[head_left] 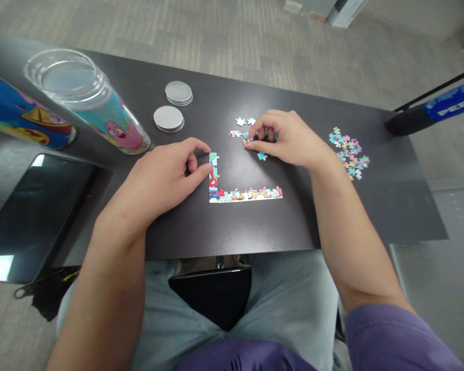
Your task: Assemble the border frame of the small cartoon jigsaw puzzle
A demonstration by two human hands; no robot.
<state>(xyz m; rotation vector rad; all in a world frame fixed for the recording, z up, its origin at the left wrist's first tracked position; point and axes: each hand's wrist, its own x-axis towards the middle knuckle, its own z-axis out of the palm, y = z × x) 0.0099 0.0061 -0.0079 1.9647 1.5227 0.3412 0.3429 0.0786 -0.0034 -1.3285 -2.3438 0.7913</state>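
An L-shaped strip of joined jigsaw pieces [244, 195] lies on the dark table, its short arm going up at the left. My left hand [170, 167] rests beside that arm. Its thumb and index finger are apart, with their tips at the edge of the strip. My right hand [286, 135] is over a small group of loose puzzle pieces [240, 122]. Thumb and fingertips pinch a puzzle piece [247, 142]; its picture is mostly hidden. Under the right hand, several blue pieces are partly covered.
A bigger pile of puzzle pieces [350, 154] is at the right. Stacked silver discs [168, 118], a clear-topped printed canister [116, 123] and a blue one [31, 116] stand at the left, near a black tablet [34, 211]. A blue-and-black Pepsi-marked object [441, 105] is far right.
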